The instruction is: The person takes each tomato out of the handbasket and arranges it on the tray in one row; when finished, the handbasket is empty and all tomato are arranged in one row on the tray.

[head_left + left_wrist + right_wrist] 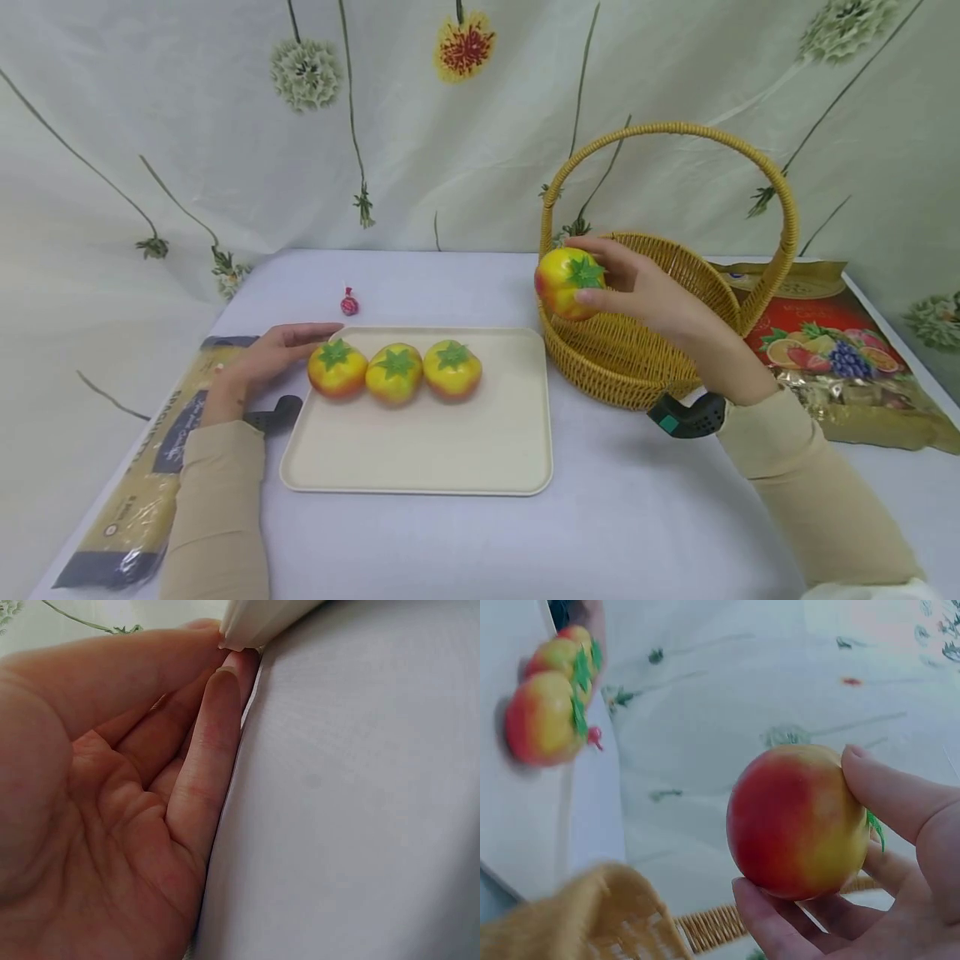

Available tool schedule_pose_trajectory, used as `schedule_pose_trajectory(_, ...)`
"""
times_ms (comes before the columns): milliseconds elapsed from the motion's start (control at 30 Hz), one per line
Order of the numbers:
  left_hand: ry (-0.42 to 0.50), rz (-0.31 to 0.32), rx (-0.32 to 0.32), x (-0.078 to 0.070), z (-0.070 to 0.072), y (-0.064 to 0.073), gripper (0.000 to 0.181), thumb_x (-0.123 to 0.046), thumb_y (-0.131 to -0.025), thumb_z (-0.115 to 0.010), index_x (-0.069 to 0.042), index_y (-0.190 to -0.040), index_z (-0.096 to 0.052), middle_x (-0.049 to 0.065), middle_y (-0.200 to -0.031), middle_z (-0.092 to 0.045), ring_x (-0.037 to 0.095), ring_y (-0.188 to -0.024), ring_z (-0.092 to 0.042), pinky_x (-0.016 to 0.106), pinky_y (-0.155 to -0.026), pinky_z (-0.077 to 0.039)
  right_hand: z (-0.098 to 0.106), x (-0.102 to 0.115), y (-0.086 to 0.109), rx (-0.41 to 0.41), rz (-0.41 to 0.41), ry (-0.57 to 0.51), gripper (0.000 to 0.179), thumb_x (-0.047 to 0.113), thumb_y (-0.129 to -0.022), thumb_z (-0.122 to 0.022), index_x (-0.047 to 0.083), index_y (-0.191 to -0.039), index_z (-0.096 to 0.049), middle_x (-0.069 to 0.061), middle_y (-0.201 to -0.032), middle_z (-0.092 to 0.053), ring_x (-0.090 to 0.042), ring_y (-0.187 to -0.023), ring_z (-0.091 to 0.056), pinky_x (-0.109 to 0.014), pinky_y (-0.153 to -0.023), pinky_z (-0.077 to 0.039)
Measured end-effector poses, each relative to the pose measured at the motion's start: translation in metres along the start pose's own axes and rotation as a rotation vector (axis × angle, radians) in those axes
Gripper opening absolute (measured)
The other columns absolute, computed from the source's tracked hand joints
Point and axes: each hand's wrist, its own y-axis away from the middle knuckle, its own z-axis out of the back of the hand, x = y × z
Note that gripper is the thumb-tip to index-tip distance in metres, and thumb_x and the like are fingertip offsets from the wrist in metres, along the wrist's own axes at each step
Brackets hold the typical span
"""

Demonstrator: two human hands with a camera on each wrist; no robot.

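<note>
My right hand (637, 287) grips a yellow-red persimmon (562, 282) with green leaves on top, between thumb and fingers. The fruit is raised over the left rim of a wicker basket (600, 379); the right wrist view shows its red side. At the far left corner of a cream tray (420, 458), my left hand (273, 358) holds the edge. In the left wrist view, the thumb meets the tray's edge (262, 622) with fingers beneath it. A row of persimmons lies along the tray's far side: left (337, 369), middle (393, 374) and right (452, 369).
A wrapped red candy (349, 302) lies behind the tray. To the left, a spaghetti packet (127, 508) stretches along the table edge. A red and gold candy bag (832, 350) lies right of the basket, whose tall handle (667, 129) arches upward. Flowered cloth (450, 167) hangs behind.
</note>
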Motion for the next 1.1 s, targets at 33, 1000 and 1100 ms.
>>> schedule_pose_trajectory(33, 0.003, 0.0, 0.002, -0.001, 0.0, 0.001, 0.053, -0.03, -0.093, -0.059, -0.004, -0.137, -0.047, 0.017, -0.141, -0.041, 0.033, -0.135, -0.022, 0.056, -0.107, -0.011, -0.005, 0.0, 0.0, 0.014, 0.014, -0.008, 0.058, 0.006, -0.092, -0.059, 0.007, -0.144, -0.033, -0.013, -0.133, -0.041, -0.026, -0.114, -0.045, -0.029, -0.092, -0.043)
schedule_pose_trajectory(1000, -0.024, 0.021, -0.004, -0.006, -0.001, 0.003, 0.055, -0.034, -0.093, -0.059, -0.005, -0.137, -0.046, 0.017, -0.141, -0.041, 0.034, -0.135, -0.021, 0.058, -0.106, -0.01, -0.121, -0.061, 0.021, -0.216, -0.136, -0.018, 0.059, 0.013, -0.089, -0.065, 0.009, -0.142, -0.039, -0.01, -0.142, -0.037, -0.03, -0.118, -0.042, -0.044, -0.1, -0.033)
schedule_pose_trajectory(1100, -0.025, 0.029, -0.001, -0.006, -0.001, 0.002, 0.056, -0.035, -0.092, -0.059, -0.005, -0.137, -0.046, 0.016, -0.141, -0.041, 0.033, -0.136, -0.02, 0.058, -0.107, -0.009, -0.124, -0.065, 0.021, -0.227, -0.14, 0.035, 0.059, 0.014, -0.087, -0.067, 0.01, -0.141, -0.041, -0.01, -0.14, -0.04, -0.029, -0.118, -0.043, -0.044, -0.099, -0.035)
